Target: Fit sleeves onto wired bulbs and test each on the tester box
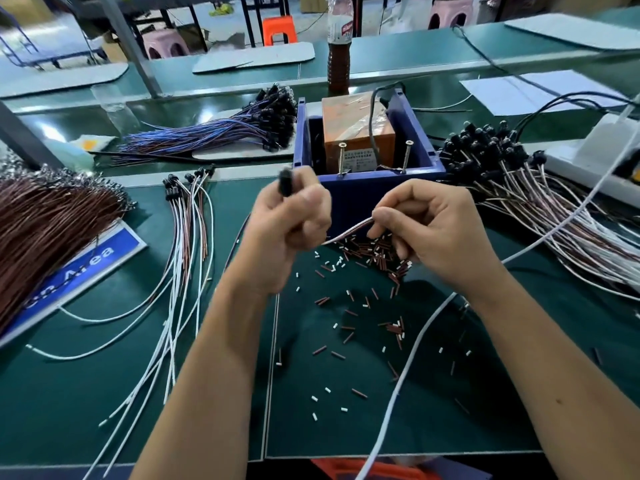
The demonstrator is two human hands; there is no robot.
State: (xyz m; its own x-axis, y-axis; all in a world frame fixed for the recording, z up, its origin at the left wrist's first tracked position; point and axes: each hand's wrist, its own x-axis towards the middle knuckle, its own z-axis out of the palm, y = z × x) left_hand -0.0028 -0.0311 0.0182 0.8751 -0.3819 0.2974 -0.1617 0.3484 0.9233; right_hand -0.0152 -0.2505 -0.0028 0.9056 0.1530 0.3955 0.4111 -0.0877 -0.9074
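My left hand [291, 220] grips the wired bulb [286, 181] just near of the tester box [367, 147] while my right hand [429, 230] pinches its wires [349, 232]; I should keep them taut so a sleeve slides on straight.

Green benches [381, 64] run across the room in rows, glossy under overhead light. Past them an orange stool [279, 29] stands between pink stools [165, 45] on a pale floor. A grey post [133, 46] rises from the near bench, and dark table legs [249, 15] show behind.
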